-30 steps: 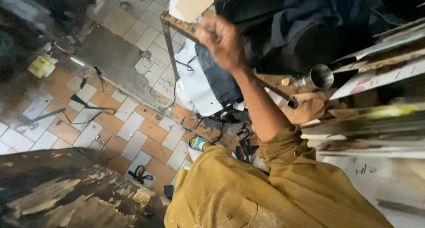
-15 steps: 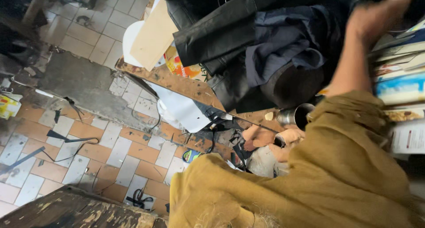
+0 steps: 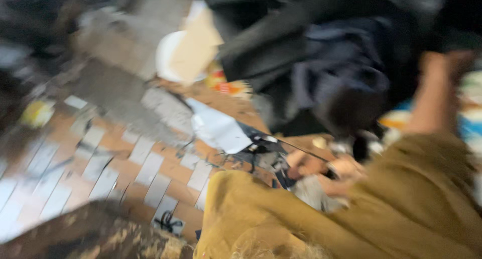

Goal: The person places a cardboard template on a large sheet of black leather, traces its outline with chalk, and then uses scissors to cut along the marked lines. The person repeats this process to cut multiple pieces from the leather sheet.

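Everything is smeared by motion blur. The tiled floor (image 3: 115,163) at left shows only as streaks. In the middle, the left hand (image 3: 334,176) lies low among clutter, its grip unreadable. Dark clothes (image 3: 321,68) hang above. At right, the raised right hand (image 3: 444,63) has dropped from the top edge; its fingers cannot be made out.

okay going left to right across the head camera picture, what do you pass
Yellow object on the floor → orange-and-pale floor tiles → white sheet → dark hanging clothes → raised arm in a mustard sleeve. The picture is heavily blurred, so finer details cannot be made out.
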